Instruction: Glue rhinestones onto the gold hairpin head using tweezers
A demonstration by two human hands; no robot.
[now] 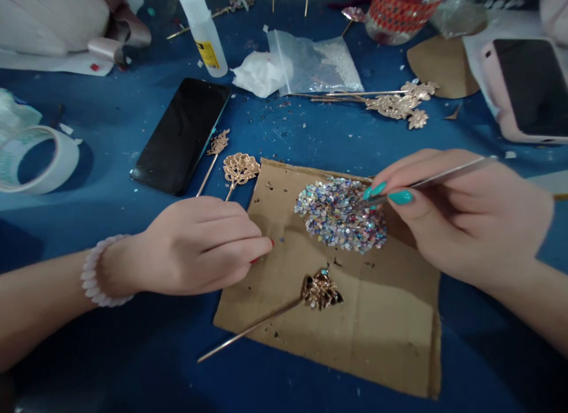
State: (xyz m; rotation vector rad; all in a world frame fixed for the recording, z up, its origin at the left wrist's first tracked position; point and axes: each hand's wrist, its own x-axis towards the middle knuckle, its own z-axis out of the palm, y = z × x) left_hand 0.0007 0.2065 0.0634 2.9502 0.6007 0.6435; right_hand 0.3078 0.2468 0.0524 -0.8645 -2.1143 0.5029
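Pinched in my right hand (461, 218) is a pair of metal tweezers (426, 181), its tips in a pile of glittery, multicoloured chips (341, 215). The pile lies on a piece of cardboard (386, 330). My left hand (208, 244) rests at the cardboard's left edge, fingers curled; whatever they may hold is hidden. Between the hands and nearer to me lies a gold hairpin (322, 290) with an openwork head. Its stem points to the lower left, past the cardboard's edge. One small turquoise piece shows on the head.
Two more gold hairpins (241, 167) lie beyond my left hand, beside a black phone (181, 135). Farther back are a glue bottle (206, 34), white tissue (261, 73), a bag of white beads (323, 64) and several hairpins (399, 102). A tape roll (66, 161) sits left, another phone (532, 84) right.
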